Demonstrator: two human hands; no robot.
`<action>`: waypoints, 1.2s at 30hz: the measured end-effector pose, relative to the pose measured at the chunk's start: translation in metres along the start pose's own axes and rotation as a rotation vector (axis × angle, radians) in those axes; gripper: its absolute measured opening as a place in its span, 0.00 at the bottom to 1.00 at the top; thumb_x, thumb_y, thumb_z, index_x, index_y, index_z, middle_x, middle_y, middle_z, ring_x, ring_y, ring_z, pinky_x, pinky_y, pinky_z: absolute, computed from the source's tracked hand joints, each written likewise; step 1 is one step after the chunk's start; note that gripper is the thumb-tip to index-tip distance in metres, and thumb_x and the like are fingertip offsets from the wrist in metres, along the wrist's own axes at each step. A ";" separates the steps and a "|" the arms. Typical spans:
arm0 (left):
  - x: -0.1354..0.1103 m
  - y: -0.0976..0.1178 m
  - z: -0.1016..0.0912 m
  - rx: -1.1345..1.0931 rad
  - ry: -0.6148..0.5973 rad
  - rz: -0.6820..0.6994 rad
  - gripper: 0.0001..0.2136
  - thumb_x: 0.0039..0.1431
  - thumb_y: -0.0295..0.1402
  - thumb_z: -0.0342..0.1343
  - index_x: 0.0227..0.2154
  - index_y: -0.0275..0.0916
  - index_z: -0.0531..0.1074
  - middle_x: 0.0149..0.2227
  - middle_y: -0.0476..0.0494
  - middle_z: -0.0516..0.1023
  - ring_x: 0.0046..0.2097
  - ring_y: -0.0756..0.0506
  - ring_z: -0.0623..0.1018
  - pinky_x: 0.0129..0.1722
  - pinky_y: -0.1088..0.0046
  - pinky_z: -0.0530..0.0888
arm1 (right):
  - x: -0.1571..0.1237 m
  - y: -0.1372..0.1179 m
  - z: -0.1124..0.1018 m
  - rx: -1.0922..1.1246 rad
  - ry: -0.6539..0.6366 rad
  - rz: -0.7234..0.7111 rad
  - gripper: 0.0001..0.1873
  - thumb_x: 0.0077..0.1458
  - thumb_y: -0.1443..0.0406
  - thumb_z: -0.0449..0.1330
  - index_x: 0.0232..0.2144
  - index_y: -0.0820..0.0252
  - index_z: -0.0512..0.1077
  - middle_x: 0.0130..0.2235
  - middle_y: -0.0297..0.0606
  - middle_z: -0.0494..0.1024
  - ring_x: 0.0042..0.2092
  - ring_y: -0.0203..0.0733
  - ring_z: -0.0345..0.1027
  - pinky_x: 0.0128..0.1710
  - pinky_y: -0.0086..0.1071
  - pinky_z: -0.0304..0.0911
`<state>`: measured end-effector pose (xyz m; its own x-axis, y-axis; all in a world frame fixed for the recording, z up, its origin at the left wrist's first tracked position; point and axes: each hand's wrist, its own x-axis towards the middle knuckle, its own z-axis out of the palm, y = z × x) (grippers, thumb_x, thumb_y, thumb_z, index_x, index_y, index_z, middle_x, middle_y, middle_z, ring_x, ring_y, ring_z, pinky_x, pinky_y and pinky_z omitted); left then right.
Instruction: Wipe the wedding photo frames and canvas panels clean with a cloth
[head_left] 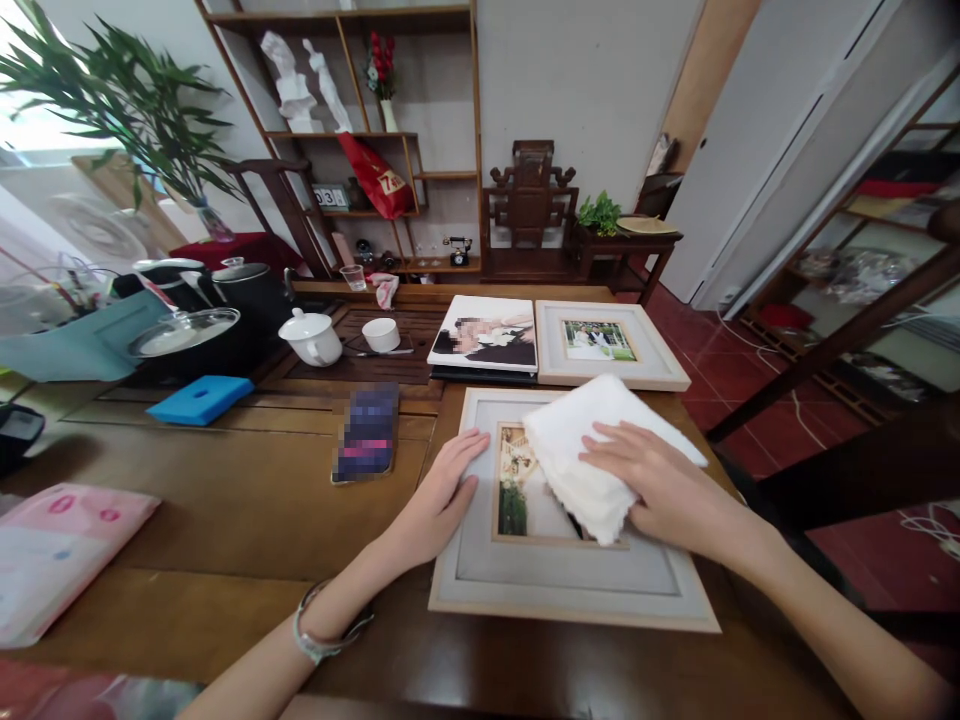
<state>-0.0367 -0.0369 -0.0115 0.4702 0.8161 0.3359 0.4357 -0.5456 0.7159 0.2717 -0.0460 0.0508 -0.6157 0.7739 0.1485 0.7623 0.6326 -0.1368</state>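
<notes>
A light wooden picture frame [577, 612] with a wide pale mat lies flat on the table, a photo [513, 505] at its centre. Across the frame's left edge rests my left hand [448, 490], fingers stretched out flat and wearing a bracelet at the wrist. My right hand [649, 480] presses a folded white cloth [577, 455] onto the frame, fingers over the cloth. The cloth hides the photo's right part and the frame's upper right corner.
Behind lie another framed photo [660, 350] and a photo panel [480, 345]. To the left are a phone [367, 430], a blue block [201, 400], a lidded white cup [311, 338], a small white bowl [381, 336] and a pink tissue pack [67, 560]. A dark chair [810, 480] stands right.
</notes>
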 end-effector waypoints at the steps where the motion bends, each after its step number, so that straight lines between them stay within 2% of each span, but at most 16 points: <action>1: 0.000 0.000 0.000 0.003 -0.003 -0.001 0.22 0.68 0.30 0.41 0.63 0.47 0.56 0.65 0.40 0.59 0.68 0.40 0.55 0.67 0.49 0.53 | -0.004 -0.013 -0.006 0.041 -0.053 -0.022 0.33 0.39 0.77 0.54 0.50 0.60 0.74 0.56 0.45 0.74 0.61 0.54 0.60 0.60 0.53 0.56; 4: 0.000 0.001 -0.001 0.010 -0.010 -0.013 0.22 0.68 0.30 0.41 0.64 0.47 0.56 0.65 0.41 0.59 0.68 0.40 0.55 0.67 0.49 0.53 | -0.017 -0.048 -0.025 0.192 -0.184 -0.110 0.33 0.40 0.76 0.55 0.50 0.54 0.74 0.55 0.39 0.75 0.59 0.50 0.63 0.59 0.45 0.59; 6: 0.000 0.002 -0.001 0.013 -0.012 -0.021 0.22 0.68 0.30 0.41 0.63 0.47 0.56 0.65 0.41 0.59 0.68 0.40 0.55 0.67 0.50 0.53 | -0.020 -0.060 -0.031 0.251 -0.202 -0.141 0.33 0.39 0.77 0.55 0.50 0.53 0.74 0.55 0.38 0.74 0.59 0.48 0.63 0.59 0.42 0.58; 8: 0.001 0.003 -0.002 0.015 -0.016 -0.025 0.22 0.68 0.30 0.41 0.63 0.48 0.56 0.65 0.41 0.59 0.68 0.40 0.55 0.67 0.50 0.53 | -0.019 -0.061 -0.029 0.269 -0.182 -0.138 0.32 0.40 0.77 0.55 0.49 0.54 0.74 0.55 0.38 0.75 0.59 0.48 0.63 0.60 0.42 0.57; 12: 0.001 0.003 -0.002 0.021 -0.025 -0.024 0.22 0.68 0.30 0.41 0.63 0.48 0.56 0.65 0.42 0.59 0.68 0.41 0.54 0.67 0.50 0.52 | -0.008 -0.038 -0.011 0.227 -0.099 -0.116 0.26 0.45 0.76 0.56 0.47 0.54 0.74 0.55 0.38 0.74 0.60 0.48 0.62 0.61 0.47 0.53; 15: 0.002 0.003 -0.003 0.019 -0.040 -0.024 0.22 0.68 0.30 0.41 0.63 0.47 0.56 0.65 0.41 0.59 0.68 0.41 0.54 0.67 0.50 0.52 | -0.001 -0.014 0.001 0.079 0.022 -0.025 0.29 0.43 0.78 0.56 0.48 0.56 0.73 0.56 0.40 0.74 0.61 0.52 0.59 0.62 0.54 0.50; 19: 0.002 0.004 -0.004 0.019 -0.047 -0.033 0.22 0.69 0.30 0.41 0.63 0.47 0.56 0.65 0.41 0.58 0.68 0.40 0.54 0.67 0.50 0.52 | 0.003 0.014 0.006 -0.146 0.179 0.139 0.29 0.42 0.78 0.54 0.48 0.63 0.73 0.55 0.48 0.74 0.62 0.59 0.57 0.60 0.58 0.53; 21: 0.002 0.005 -0.004 0.022 -0.049 -0.040 0.22 0.69 0.30 0.41 0.64 0.48 0.55 0.65 0.41 0.58 0.68 0.40 0.54 0.68 0.50 0.52 | 0.003 0.023 0.006 -0.185 0.200 0.171 0.29 0.41 0.79 0.54 0.48 0.65 0.73 0.56 0.50 0.72 0.63 0.60 0.55 0.60 0.59 0.53; 24: 0.003 0.006 -0.004 0.019 -0.045 -0.039 0.22 0.69 0.30 0.41 0.64 0.48 0.55 0.65 0.41 0.58 0.68 0.40 0.54 0.67 0.50 0.52 | -0.003 0.024 0.005 -0.114 0.131 0.118 0.30 0.36 0.79 0.53 0.45 0.64 0.74 0.62 0.49 0.64 0.67 0.58 0.46 0.62 0.57 0.51; 26: 0.003 0.006 -0.004 0.015 -0.045 -0.036 0.22 0.69 0.30 0.41 0.64 0.48 0.56 0.65 0.41 0.58 0.68 0.40 0.54 0.67 0.50 0.52 | -0.010 0.012 0.001 -0.039 0.048 0.064 0.30 0.35 0.78 0.54 0.45 0.64 0.74 0.65 0.49 0.59 0.68 0.57 0.44 0.63 0.55 0.51; 32: 0.003 0.005 -0.003 0.023 -0.041 -0.045 0.22 0.69 0.30 0.41 0.64 0.48 0.56 0.65 0.42 0.58 0.68 0.41 0.53 0.68 0.52 0.51 | -0.034 -0.052 -0.022 0.185 -0.229 -0.105 0.32 0.39 0.76 0.57 0.50 0.56 0.73 0.63 0.41 0.65 0.66 0.53 0.50 0.63 0.46 0.54; 34: 0.002 0.004 -0.003 0.024 -0.038 -0.044 0.22 0.69 0.30 0.41 0.64 0.48 0.56 0.65 0.42 0.58 0.68 0.41 0.53 0.68 0.52 0.52 | -0.035 -0.062 -0.024 0.236 -0.259 -0.131 0.32 0.40 0.76 0.57 0.50 0.55 0.72 0.63 0.40 0.64 0.66 0.51 0.51 0.63 0.45 0.53; 36: 0.002 0.005 -0.003 0.024 -0.035 -0.046 0.22 0.69 0.31 0.41 0.64 0.49 0.56 0.65 0.43 0.58 0.68 0.41 0.54 0.68 0.52 0.52 | -0.032 -0.059 -0.019 0.232 -0.232 -0.123 0.32 0.41 0.77 0.57 0.51 0.56 0.71 0.63 0.41 0.65 0.66 0.51 0.51 0.64 0.46 0.52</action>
<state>-0.0357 -0.0370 -0.0058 0.4755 0.8336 0.2810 0.4755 -0.5123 0.7151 0.2499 -0.1087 0.0733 -0.7494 0.6606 -0.0454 0.6303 0.6907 -0.3543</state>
